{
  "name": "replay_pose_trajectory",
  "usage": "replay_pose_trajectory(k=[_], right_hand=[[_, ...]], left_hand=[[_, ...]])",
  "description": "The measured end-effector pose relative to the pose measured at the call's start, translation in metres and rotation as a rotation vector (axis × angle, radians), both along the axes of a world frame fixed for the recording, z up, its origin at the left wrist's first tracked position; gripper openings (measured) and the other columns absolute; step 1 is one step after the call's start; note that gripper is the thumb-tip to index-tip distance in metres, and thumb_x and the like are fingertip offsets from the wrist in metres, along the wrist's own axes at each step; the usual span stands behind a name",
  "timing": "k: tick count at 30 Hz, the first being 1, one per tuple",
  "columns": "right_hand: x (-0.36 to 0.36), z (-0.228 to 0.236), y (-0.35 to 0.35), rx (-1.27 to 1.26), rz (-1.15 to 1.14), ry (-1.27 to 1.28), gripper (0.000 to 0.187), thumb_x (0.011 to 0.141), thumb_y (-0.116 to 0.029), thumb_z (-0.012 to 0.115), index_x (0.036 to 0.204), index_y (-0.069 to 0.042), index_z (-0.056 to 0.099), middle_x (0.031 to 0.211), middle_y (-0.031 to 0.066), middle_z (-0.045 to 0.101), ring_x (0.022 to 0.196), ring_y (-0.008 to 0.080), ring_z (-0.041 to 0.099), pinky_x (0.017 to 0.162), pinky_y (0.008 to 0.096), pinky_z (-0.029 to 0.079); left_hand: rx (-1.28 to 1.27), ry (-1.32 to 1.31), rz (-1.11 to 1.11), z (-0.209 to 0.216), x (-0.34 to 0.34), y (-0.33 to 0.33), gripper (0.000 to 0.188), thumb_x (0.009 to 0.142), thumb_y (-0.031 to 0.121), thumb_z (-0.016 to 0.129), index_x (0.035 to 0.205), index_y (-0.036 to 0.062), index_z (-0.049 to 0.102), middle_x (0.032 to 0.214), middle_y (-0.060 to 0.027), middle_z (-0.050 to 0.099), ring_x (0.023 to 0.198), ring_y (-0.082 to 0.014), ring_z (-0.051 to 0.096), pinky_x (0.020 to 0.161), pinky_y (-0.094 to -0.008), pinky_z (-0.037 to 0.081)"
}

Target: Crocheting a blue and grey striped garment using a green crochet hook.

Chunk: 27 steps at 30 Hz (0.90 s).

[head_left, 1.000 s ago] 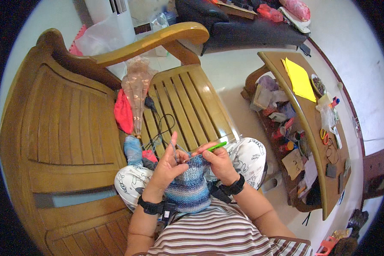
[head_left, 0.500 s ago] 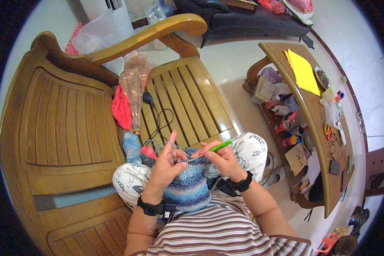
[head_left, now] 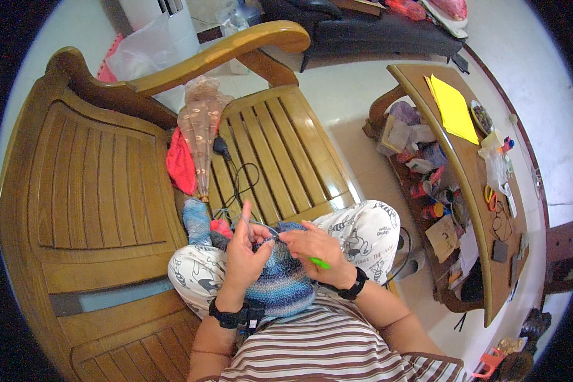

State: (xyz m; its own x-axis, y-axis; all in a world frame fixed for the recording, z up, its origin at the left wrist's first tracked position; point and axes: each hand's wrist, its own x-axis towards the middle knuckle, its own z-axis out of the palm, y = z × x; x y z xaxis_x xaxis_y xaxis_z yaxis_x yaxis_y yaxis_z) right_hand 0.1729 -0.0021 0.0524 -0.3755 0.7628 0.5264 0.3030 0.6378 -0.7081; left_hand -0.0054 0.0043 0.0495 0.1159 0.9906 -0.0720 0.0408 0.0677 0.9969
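Note:
A striped blue, white and grey crocheted piece [head_left: 280,290] lies in my lap. My left hand [head_left: 245,254] pinches its upper edge, with the index finger raised and blue yarn running over it. In my right hand [head_left: 321,248] is a crochet hook [head_left: 319,262]. Its green handle sticks out below the fingers, and its tip is hidden at the work's edge, close to the left fingertips. Beside my left knee stands a light blue ball of yarn [head_left: 197,221], with loose strands nearby.
I sit on a slatted wooden bench [head_left: 270,149]. A folded umbrella [head_left: 200,137], a red cloth [head_left: 181,164] and a black cable [head_left: 242,175] lie on it. To the right, a wooden table [head_left: 449,137] carries yellow paper [head_left: 452,111], orange scissors [head_left: 490,197] and small items, with a crammed shelf below.
My right hand has turned over, swinging the hook's green handle from pointing up and right to pointing down toward me. My left hand has shifted slightly, its index finger lower.

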Motion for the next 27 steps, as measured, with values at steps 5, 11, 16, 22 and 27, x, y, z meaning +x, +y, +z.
replay_pose_trajectory(k=[5,11,16,22,27], right_hand=[[-0.011,-0.015,0.003,0.244,-0.045,-0.028,0.027,0.067,-0.006,0.062,0.094,-0.004,0.057,0.101,0.0144,0.059,0.089,0.0294,0.059,0.077,0.0403,0.049],[-0.016,-0.035,0.015,0.367,-0.051,-0.042,0.029,0.066,-0.008,0.063,0.094,-0.004,0.058,0.1,0.0144,0.058,0.088,0.0309,0.058,0.071,0.037,0.05],[-0.014,-0.041,0.015,0.307,-0.046,0.127,0.031,0.067,-0.001,0.068,0.096,-0.008,0.06,0.098,0.0136,0.06,0.086,0.0295,0.059,0.074,0.0375,0.05],[-0.004,-0.022,0.011,0.115,0.021,0.28,0.031,0.064,-0.002,0.07,0.094,-0.006,0.061,0.101,0.0119,0.06,0.09,0.0305,0.058,0.078,0.038,0.047],[-0.003,-0.009,0.01,0.309,-0.016,-0.075,0.028,0.064,-0.006,0.064,0.092,-0.005,0.06,0.101,0.0132,0.059,0.087,0.0296,0.059,0.071,0.0356,0.051]], left_hand=[[0.031,-0.008,0.037,-0.004,0.0,0.0,0.079,0.073,-0.006,0.056,0.139,0.0001,0.012,0.082,-0.0028,0.053,0.074,-0.0075,0.047,0.068,-0.0185,0.038],[-0.224,-0.516,-0.014,-0.007,0.001,-0.001,0.091,0.072,-0.004,0.059,0.141,0.0079,0.002,0.087,-0.0046,0.052,0.078,-0.0093,0.049,0.068,-0.0187,0.039],[-0.248,-0.584,-0.082,-0.003,0.001,0.001,0.097,0.071,-0.004,0.061,0.141,0.0112,-0.005,0.087,-0.0048,0.051,0.08,-0.0112,0.05,0.071,-0.0201,0.041],[-0.301,-0.486,-0.174,0.004,-0.008,0.004,0.1,0.07,-0.007,0.06,0.14,0.0116,-0.009,0.086,-0.0054,0.052,0.081,-0.0112,0.05,0.07,-0.0201,0.042],[-0.268,-0.362,-0.081,0.009,-0.004,0.003,0.098,0.071,-0.007,0.059,0.14,0.0106,-0.007,0.087,-0.006,0.052,0.081,-0.0111,0.05,0.07,-0.0201,0.042]])
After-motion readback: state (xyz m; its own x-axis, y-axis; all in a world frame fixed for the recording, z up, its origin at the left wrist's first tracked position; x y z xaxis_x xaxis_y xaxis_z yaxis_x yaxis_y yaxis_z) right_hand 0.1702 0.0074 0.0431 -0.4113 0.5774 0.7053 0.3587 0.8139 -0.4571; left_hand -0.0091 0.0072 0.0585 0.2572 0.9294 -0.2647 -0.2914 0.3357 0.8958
